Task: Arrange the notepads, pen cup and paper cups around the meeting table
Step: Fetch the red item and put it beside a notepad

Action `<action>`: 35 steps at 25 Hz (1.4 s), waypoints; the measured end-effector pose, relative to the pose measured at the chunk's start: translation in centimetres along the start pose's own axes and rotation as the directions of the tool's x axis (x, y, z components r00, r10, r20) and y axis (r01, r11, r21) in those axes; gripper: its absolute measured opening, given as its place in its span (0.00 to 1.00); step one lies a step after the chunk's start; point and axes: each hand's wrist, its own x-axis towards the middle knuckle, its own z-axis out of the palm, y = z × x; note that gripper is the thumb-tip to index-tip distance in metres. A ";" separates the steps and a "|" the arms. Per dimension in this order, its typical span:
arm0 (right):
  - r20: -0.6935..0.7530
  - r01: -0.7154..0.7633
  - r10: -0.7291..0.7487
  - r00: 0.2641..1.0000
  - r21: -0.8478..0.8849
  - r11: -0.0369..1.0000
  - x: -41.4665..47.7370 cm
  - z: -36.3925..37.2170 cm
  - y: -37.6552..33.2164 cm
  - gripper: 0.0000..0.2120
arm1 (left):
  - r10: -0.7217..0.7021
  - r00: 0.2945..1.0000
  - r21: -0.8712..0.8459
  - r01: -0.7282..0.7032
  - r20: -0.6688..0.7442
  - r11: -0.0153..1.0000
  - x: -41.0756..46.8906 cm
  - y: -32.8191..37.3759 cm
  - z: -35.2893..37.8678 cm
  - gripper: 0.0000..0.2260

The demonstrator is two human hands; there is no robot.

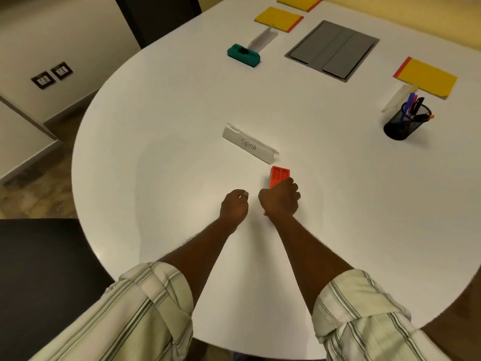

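At the 6 o'clock edge of the meeting table (pixel 156 105), your right hand (pixel 281 199) wraps around the near end of a red block (pixel 279 174), probably to set it by the SIGMA name card (pixel 250 147) just beyond, much as the green block (pixel 243 55) sits by its card at 11 o'clock. Your left hand (pixel 234 207) rests curled beside it, holding nothing I can see. 2 yellow notepads (pixel 278 19) lie towards 12 o'clock and 1 more at 2 o'clock, apparently marking seats. The pen cup (pixel 407 121) stands near 2 o'clock. No paper cups show.
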 end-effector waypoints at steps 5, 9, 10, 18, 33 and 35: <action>-0.017 0.130 -0.131 0.991 -0.013 0.991 -8.5 -0.9 -1.8 0.30 | 0.025 1.000 -0.155 -0.024 0.007 0.988 -5.4 -1.1 -4.5 0.19; -0.045 0.218 -0.217 0.975 0.015 0.976 -17.0 -2.3 -3.5 0.31 | 0.106 0.993 -0.260 -0.089 0.051 0.961 -11.2 -1.9 -9.8 0.18; -0.056 0.231 -0.229 0.972 0.032 0.972 -19.5 -2.6 -3.9 0.31 | 0.118 0.991 -0.289 -0.096 0.061 0.952 -12.9 -2.3 -11.5 0.18; -0.113 0.394 -0.383 0.917 0.109 0.912 -36.1 -2.9 -8.2 0.27 | 0.159 0.983 -0.447 -0.103 0.089 0.889 -22.9 -4.8 -25.2 0.17; 0.012 0.482 -0.482 0.876 0.034 0.876 -39.1 6.0 -23.3 0.31 | 0.565 0.793 0.597 -0.345 -0.227 0.724 -14.3 -7.2 -45.0 0.26; 0.014 0.486 -0.487 0.874 0.016 0.874 -38.8 7.2 -24.6 0.30 | 0.563 0.801 0.616 -0.343 -0.201 0.709 -13.1 -7.4 -46.0 0.27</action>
